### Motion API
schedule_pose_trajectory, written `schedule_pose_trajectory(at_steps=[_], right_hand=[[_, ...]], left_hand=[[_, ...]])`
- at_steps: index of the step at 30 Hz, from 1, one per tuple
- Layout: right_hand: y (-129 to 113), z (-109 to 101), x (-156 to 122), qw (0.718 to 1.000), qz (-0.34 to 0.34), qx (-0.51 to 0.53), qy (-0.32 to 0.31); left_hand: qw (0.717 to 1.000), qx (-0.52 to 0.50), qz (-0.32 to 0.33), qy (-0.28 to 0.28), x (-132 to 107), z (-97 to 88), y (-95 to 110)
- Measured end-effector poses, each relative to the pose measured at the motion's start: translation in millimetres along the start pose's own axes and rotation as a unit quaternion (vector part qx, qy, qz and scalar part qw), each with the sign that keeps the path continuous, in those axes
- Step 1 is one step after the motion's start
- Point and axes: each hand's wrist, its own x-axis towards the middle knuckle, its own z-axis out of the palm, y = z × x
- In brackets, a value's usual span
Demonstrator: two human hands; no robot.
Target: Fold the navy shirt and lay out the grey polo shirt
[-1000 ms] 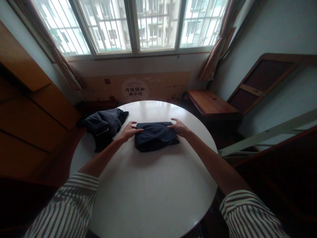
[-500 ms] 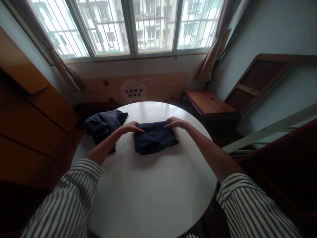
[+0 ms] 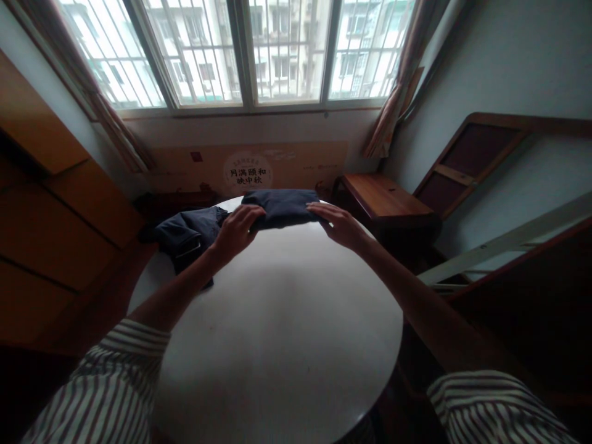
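Observation:
A dark navy folded garment (image 3: pixel 287 208) is at the far edge of the white round table (image 3: pixel 287 320); its exact kind does not show. My left hand (image 3: pixel 241 227) grips its near left corner, fingers over the top and thumb beneath. At the near right corner, my right hand (image 3: pixel 337 223) holds the cloth in the same way. To the left of my left hand lies a rumpled heap of dark clothing (image 3: pixel 185 231), part of it behind my left forearm and over the table's edge.
A low wooden table (image 3: pixel 386 196) stands beyond the right edge, near a leaning wooden-framed panel (image 3: pixel 467 154). Wooden cabinets (image 3: pixel 55 222) line the left side. A printed board (image 3: pixel 287 163) rests under the barred window (image 3: pixel 208 55).
Both hands have moved the folded garment away from me, from mid-table to the far edge. My grip has shifted from its far corners to its near corners. The clothing heap stays put.

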Motion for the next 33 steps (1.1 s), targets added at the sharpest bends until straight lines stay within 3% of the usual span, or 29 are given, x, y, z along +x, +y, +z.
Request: schedule_pose_trajectory(at_steps=[4, 6, 8, 11, 14, 16, 21, 26, 29, 33], right_hand=[[10, 27, -75, 0.981, 0.043, 0.059, -0.181], [9, 31, -105, 0.971, 0.052, 0.082, -0.22], [5, 29, -119, 0.968, 0.062, 0.088, -0.224], [-3, 27, -109, 0.976, 0.066, 0.076, -0.196], [-7, 38, -79, 0.99, 0.065, 0.027, -0.122], [-8, 51, -58, 0.994, 0.068, -0.011, -0.088], [-11, 87, -33, 0.988, 0.04, -0.088, -0.123], [-9, 114, -38, 0.972, 0.058, -0.14, -0.18], [-6, 124, -44, 0.966, 0.091, -0.177, -0.162], [-4, 131, -49, 0.953, 0.172, -0.231, -0.092]], left_hand=[[0.981, -0.042, 0.017, -0.186, -96, 19.5, 13], [0.969, -0.07, 0.006, -0.237, -133, 18.8, 20], [0.962, -0.085, -0.001, -0.26, -150, 11.8, 28], [0.967, -0.099, -0.047, -0.23, -140, 4.4, 35], [0.975, -0.087, -0.172, -0.111, -109, 12.5, 27], [0.967, -0.083, -0.231, -0.072, -91, 22.8, 15], [0.949, -0.126, -0.278, -0.081, -74, 35.7, -15], [0.917, -0.24, -0.304, -0.1, -77, 35.1, -20], [0.917, -0.225, -0.315, -0.091, -78, 42.0, -22], [0.925, -0.143, -0.335, -0.104, -75, 54.5, -27]])
